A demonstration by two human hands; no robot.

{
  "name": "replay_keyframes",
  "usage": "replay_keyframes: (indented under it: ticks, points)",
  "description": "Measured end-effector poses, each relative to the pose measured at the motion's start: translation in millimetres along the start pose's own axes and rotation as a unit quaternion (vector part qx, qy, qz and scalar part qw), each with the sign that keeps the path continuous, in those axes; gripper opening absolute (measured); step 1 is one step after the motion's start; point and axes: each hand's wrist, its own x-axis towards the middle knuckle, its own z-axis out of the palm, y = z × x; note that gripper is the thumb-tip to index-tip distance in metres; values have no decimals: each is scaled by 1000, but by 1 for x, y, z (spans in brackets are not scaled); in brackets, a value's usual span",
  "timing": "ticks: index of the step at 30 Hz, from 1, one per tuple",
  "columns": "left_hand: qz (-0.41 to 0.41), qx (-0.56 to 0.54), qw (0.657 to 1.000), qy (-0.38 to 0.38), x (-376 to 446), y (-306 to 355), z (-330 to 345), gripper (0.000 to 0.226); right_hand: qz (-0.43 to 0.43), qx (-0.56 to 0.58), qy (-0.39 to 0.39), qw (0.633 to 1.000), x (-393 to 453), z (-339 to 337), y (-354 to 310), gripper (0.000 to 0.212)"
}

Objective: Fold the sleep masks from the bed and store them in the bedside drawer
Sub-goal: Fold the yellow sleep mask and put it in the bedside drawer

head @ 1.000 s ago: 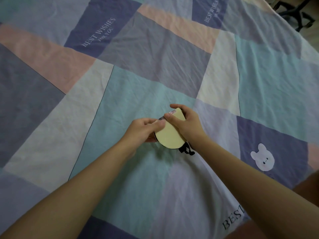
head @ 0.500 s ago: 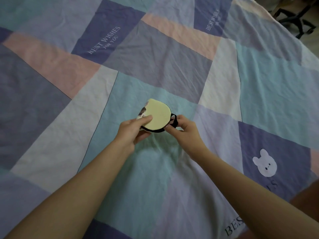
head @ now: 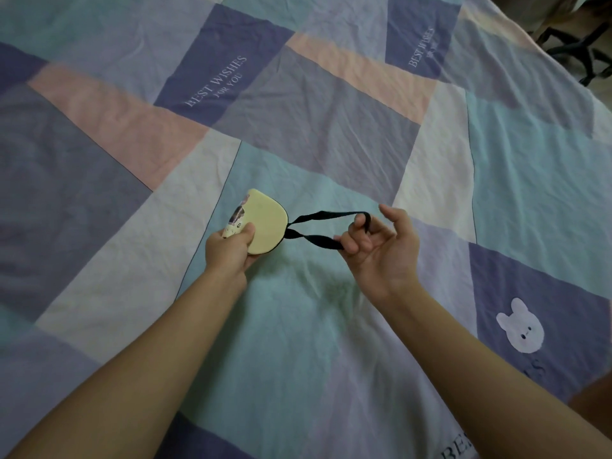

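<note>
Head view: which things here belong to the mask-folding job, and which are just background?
Part of the job:
- folded yellow sleep mask, pinched by the left hand
- its black strap, pulled out by the right hand

Just there:
- patchwork bedspread
- chair base, top right

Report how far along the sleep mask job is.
Done: the yellow sleep mask is folded in half, pinched in the left hand. In hand: the right hand pulls its black strap out taut above the bedspread. Left: securing the strap and storing the mask; no drawer is in view.
</note>
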Motion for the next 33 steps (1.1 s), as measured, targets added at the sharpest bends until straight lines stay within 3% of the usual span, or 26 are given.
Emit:
replay_keyframes:
  ticks: [6,8,10,12,13,15,16,17,19,21,23,25,27,28,30,33]
  points:
    - [20,59,998,9,2,-10,-6,39,15,102,-94,990,4,9,-1,46]
    - [24,72,997,-2,0,-13,-6,41,1,15,-50,999,14,9,2,47]
    - [25,75,997,-11,0,-15,-8,40,-21,-194,32,980,23,8,5,45]
    - [28,63,997,-21,1,-11,-10,39,-35,-419,68,905,30,3,8,43]
    - [32,52,998,-24,1,-8,-11,37,-46,-524,56,849,32,-1,10,45]
    - [41,17,999,-19,4,1,-12,30,-71,-723,22,687,32,-11,16,50]
    - [46,-2,999,-13,6,4,-13,27,-72,-770,8,634,31,-14,18,55]
    - [51,-16,999,-4,9,8,-15,24,-62,-767,-7,639,28,-16,19,61]
    - [63,-20,998,25,16,11,-21,24,-11,-624,-43,780,21,-11,18,68]
    - [72,14,996,54,21,8,-26,32,43,-403,-66,912,15,-6,18,64]
    - [73,63,994,58,20,0,-29,39,64,-152,-89,982,11,3,18,53]
    - [74,119,989,47,15,-11,-29,39,56,50,-109,991,13,8,19,45]
    - [79,158,984,20,7,-19,-28,34,31,96,-104,989,19,12,19,45]
    - [82,166,983,1,3,-21,-27,31,11,59,-83,995,23,13,20,44]
    - [89,163,982,-35,-4,-23,-25,26,-48,-124,1,991,29,11,22,47]
    - [103,118,984,-88,-15,-16,-20,25,-144,-332,119,925,31,-3,29,38]
